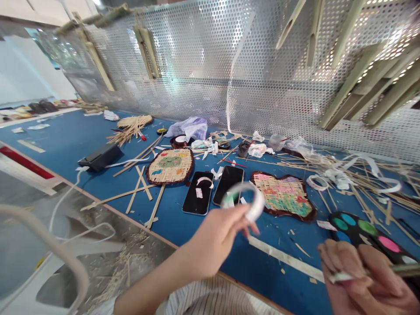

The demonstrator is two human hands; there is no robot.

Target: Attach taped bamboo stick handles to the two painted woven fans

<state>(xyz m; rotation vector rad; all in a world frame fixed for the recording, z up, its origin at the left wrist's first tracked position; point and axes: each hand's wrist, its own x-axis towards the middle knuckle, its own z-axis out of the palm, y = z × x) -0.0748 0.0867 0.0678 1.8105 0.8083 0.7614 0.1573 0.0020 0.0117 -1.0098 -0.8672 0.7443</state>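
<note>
My left hand (216, 238) pinches a white paper ring (257, 206) over the blue table (65, 148); my right hand (364, 280) pinches a white strip (341, 276) against a stick (403, 269). Beyond: two woven bamboo mats (169, 166), both rimmed, looking finished — two phones (197, 192), one paint palette (364, 232).

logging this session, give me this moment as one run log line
left hand: white loop | right hand: bamboo stick | nearby: phones, woven mat
</note>
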